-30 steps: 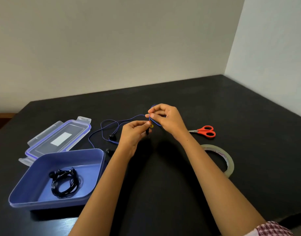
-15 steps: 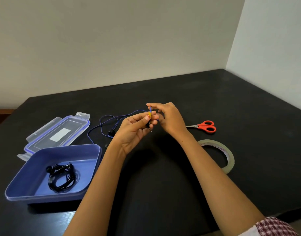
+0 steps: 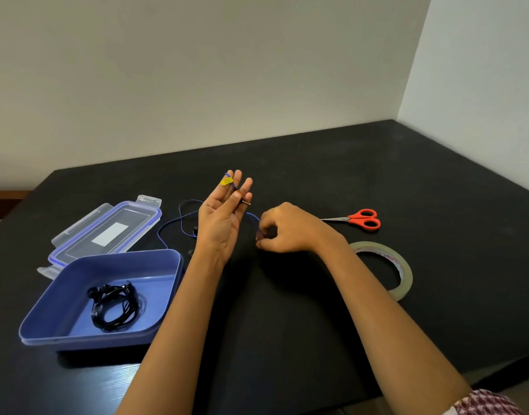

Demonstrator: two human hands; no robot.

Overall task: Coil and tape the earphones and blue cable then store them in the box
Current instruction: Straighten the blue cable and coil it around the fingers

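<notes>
Left grip [image 3: 219, 223] wide, blue cable [image 3: 252, 215] looped over my fingertips [image 3: 237, 175] — right grip [image 3: 287, 229], just beside it, pinches the strand for winding.

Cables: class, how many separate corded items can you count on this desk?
2. The black earphones lie coiled in the box. The blue cable loops over fingers of the left hand, is pinched by the right hand, and trails across the table.
</notes>
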